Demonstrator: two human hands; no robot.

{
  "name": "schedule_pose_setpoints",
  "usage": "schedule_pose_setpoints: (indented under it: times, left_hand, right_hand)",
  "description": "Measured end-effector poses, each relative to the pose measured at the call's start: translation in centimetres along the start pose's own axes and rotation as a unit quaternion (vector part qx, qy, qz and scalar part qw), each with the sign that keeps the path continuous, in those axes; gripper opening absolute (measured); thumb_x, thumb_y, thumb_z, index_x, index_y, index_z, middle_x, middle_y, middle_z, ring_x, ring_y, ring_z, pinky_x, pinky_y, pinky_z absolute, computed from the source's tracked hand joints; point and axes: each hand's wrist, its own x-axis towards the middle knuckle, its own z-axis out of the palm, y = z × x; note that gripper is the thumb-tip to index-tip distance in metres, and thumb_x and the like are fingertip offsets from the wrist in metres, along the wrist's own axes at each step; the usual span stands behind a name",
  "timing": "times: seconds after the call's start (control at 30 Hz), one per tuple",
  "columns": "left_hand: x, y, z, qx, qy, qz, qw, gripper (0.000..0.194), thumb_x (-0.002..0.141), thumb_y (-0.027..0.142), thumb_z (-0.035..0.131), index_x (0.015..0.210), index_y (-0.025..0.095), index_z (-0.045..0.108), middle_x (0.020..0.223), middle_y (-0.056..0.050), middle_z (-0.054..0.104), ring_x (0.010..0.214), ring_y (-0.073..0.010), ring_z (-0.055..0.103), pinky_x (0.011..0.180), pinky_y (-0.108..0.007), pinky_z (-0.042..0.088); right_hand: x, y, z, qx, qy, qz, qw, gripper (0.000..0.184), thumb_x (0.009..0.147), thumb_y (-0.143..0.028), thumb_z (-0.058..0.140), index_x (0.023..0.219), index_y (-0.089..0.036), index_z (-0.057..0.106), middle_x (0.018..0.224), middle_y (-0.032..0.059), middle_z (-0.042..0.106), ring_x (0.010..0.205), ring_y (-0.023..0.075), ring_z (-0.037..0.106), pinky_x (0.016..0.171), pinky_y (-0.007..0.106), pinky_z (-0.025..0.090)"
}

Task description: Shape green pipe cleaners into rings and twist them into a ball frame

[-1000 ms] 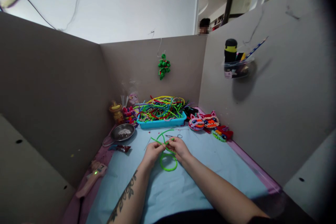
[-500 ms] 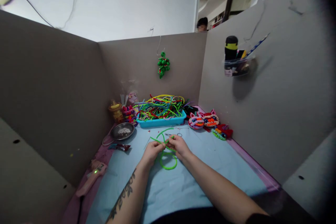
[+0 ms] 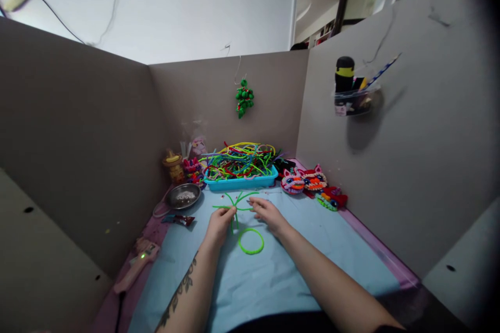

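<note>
Several green pipe cleaners [image 3: 234, 200] are joined at a centre and fan out like spokes. My left hand [image 3: 221, 225] is closed in a pinch at that centre. My right hand [image 3: 269, 216] is just to the right, its fingers bent over the small scissors [image 3: 249, 201]; only a dark tip shows and the handles are hidden under the hand. A spoke's end lies near my right fingers. Below both hands, a green pipe-cleaner ring [image 3: 251, 253] lies flat on the blue cloth [image 3: 289, 270], apart from the fanned piece.
Behind stands a blue tray [image 3: 240, 184] heaped with coloured pipe cleaners. At left are a metal dish [image 3: 183, 196], a wrapper [image 3: 178, 219] and a pink glue gun [image 3: 137, 265] with a green light. Finished pipe-cleaner pieces [image 3: 292, 183] sit at right. Grey panels [image 3: 222, 80] enclose the table.
My right hand has let go of the green pipe cleaners and moved over the scissors. The fanned piece, in my left hand, has shifted left and spread, and the ring now shows whole.
</note>
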Motion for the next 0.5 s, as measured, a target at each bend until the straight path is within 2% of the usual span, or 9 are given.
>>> schedule_pose_setpoints:
  times: [0.1, 0.17, 0.33, 0.43, 0.5]
  left_hand:
    - [0.22, -0.04, -0.24, -0.003, 0.013, 0.005, 1.000, 0.041, 0.055, 0.050, 0.072, 0.058, 0.011, 0.060, 0.049, 0.003, 0.046, 0.047, -0.0068, 0.036, 0.046, -0.021, 0.024]
    - [0.31, -0.20, -0.25, 0.000, 0.014, 0.013, 1.000, 0.039, 0.056, 0.048, 0.072, 0.057, 0.011, 0.060, 0.049, 0.003, 0.046, 0.048, -0.0069, 0.037, 0.047, -0.021, 0.025]
    - [0.38, -0.41, -0.18, 0.019, 0.022, 0.025, 0.999, 0.038, 0.056, 0.046, 0.072, 0.050, 0.012, 0.056, 0.047, 0.004, 0.045, 0.047, -0.0072, 0.036, 0.047, -0.021, 0.026]
    - [0.31, -0.32, -0.11, 0.031, 0.026, 0.030, 0.999, 0.037, 0.056, 0.046, 0.072, 0.050, 0.013, 0.057, 0.048, 0.003, 0.047, 0.048, -0.0077, 0.037, 0.048, -0.022, 0.028]
    - [0.25, -0.27, -0.01, 0.040, 0.035, 0.044, 0.998, 0.035, 0.056, 0.045, 0.072, 0.052, 0.012, 0.059, 0.051, 0.001, 0.051, 0.050, -0.0087, 0.040, 0.049, -0.022, 0.030]
  right_hand:
    - [0.30, 0.59, -0.33, -0.114, -0.026, -0.047, 0.992, 0.024, 0.066, -0.039, 0.064, 0.071, -0.015, 0.062, 0.062, 0.0002, 0.059, 0.058, 0.0126, 0.051, 0.054, 0.023, 0.036]
    - [0.38, 0.92, -0.19, -0.158, -0.027, -0.082, 0.984, 0.023, 0.068, -0.036, 0.060, 0.058, -0.015, 0.055, 0.052, -0.0023, 0.052, 0.052, 0.0109, 0.046, 0.053, 0.023, 0.035]
    - [0.29, 1.00, 0.21, -0.152, -0.011, -0.100, 0.983, 0.018, 0.067, -0.035, 0.058, 0.070, -0.017, 0.056, 0.055, -0.0040, 0.049, 0.052, 0.0108, 0.044, 0.051, 0.022, 0.035]
    - [0.12, 0.78, 0.23, -0.186, -0.016, -0.115, 0.976, 0.020, 0.070, -0.033, 0.054, 0.060, -0.016, 0.052, 0.052, -0.0039, 0.045, 0.052, 0.0102, 0.041, 0.051, 0.022, 0.032]
    - [0.04, 0.75, 0.34, -0.218, 0.012, -0.122, 0.968, 0.021, 0.069, -0.031, 0.053, 0.053, -0.017, 0.048, 0.050, -0.0043, 0.043, 0.052, 0.0101, 0.039, 0.051, 0.022, 0.030]
